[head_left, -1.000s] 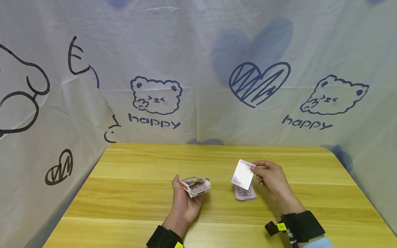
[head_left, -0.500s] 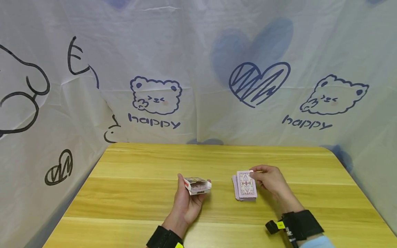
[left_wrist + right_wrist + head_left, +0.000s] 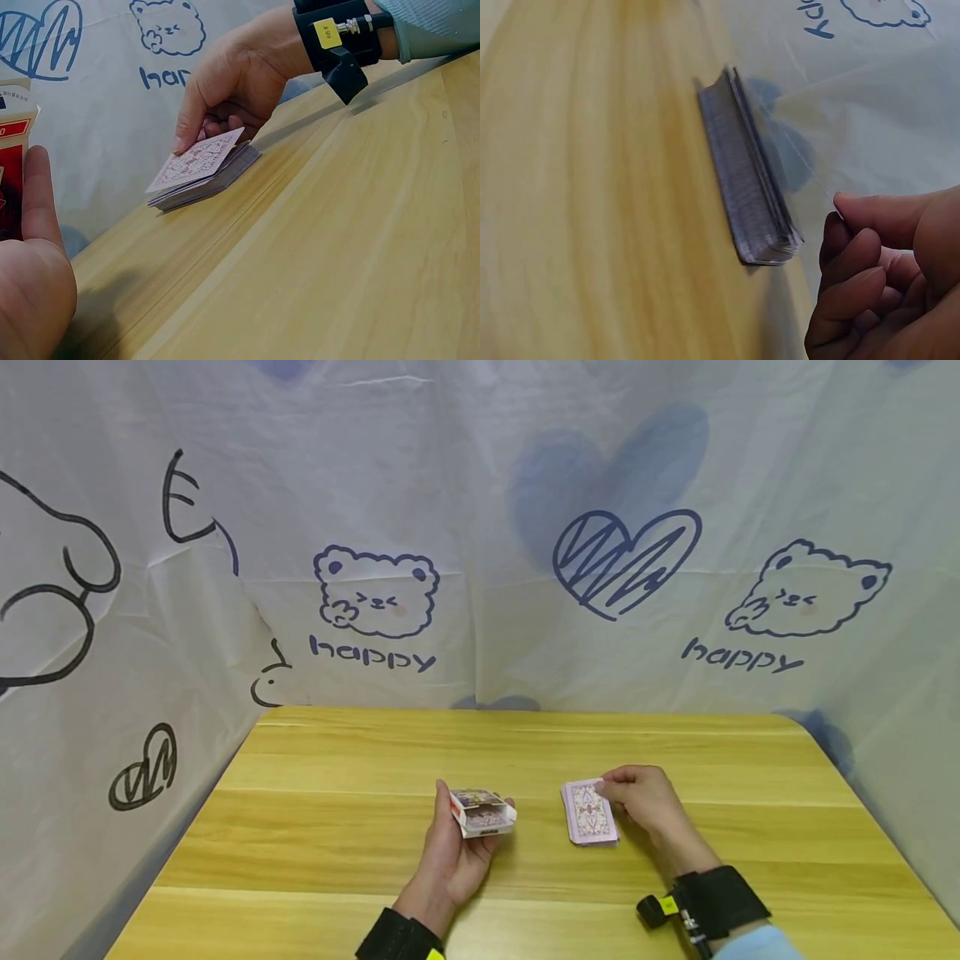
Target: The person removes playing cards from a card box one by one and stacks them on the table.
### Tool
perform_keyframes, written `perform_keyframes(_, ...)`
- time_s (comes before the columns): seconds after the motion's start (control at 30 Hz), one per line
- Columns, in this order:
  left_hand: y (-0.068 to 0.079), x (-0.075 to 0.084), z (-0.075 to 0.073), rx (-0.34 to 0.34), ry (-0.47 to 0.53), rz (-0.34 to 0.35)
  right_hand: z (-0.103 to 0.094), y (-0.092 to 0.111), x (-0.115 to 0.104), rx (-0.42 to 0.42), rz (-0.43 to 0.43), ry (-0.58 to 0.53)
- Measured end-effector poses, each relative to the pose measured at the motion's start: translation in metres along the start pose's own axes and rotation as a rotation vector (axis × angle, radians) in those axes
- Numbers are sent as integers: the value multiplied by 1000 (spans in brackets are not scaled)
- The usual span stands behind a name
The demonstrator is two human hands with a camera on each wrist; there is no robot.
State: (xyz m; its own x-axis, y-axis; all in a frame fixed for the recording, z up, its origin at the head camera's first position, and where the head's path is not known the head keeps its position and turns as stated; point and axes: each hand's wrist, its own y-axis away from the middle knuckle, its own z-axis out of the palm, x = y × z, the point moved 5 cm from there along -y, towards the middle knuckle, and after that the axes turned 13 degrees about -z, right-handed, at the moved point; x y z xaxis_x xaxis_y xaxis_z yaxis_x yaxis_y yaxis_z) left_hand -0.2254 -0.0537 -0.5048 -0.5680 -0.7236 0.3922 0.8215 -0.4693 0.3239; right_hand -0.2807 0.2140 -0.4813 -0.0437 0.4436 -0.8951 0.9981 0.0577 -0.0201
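Note:
In the head view my left hand (image 3: 453, 860) holds a small card box (image 3: 483, 821), its open end facing me and patterned cards visible inside. Part of the box's red side (image 3: 10, 176) shows at the left wrist view's edge. My right hand (image 3: 651, 803) pinches one playing card (image 3: 199, 161) at its corner between thumb and fingers, patterned back up. That card is tilted just over a deck of cards (image 3: 212, 187) on the table. From the right wrist, the deck (image 3: 746, 176) appears edge-on and the card only as a thin line.
A wooden table (image 3: 315, 835) lies under both hands. Behind it hangs a white cloth (image 3: 480, 527) with drawn hearts, bears and lettering. Another cloth wall (image 3: 67, 827) stands along the left side. Black camera straps circle both wrists.
The right hand has lowered the card from a raised, glaring tilt to lie nearly over the deck, moving slightly left at the end. The left hand and box have shifted slightly right.

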Motion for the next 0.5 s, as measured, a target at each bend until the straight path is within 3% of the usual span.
perform_keyframes(0.3,-1,-1,2,-10,-11,-6,2,-2,-1,-2,-107,288)
perform_keyframes(0.5,-1,-1,2,-10,-32,-13,4,-2,1,-19,-116,337)
